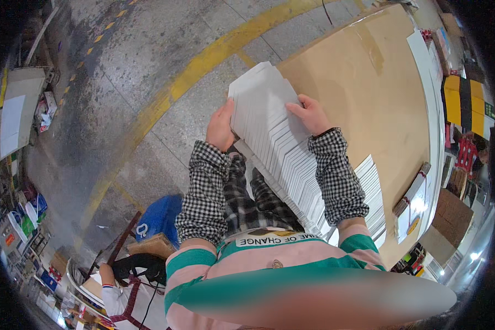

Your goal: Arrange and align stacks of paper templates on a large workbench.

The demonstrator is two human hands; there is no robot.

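Note:
A long row of overlapping pale grey-white card pieces [265, 110] with angled ends runs from in front of me back toward my waist. My left hand [220, 127] is closed around the left edge of its far end, with the fingers partly hidden. On the opposite edge, my right hand [311, 114] grips the same pieces, thumb lying on top. The far end of the row juts past the brown board tabletop [363, 93], over the floor. More white card pieces [373, 179] lie fanned out to the right of my right forearm.
A small bundle [413, 202] lies near the table's right edge. To the lower left are a blue bag or cover [160, 220], a cardboard box [153, 245] and a person in a white top [127, 301]. A yellow line [165, 104] curves across the concrete floor.

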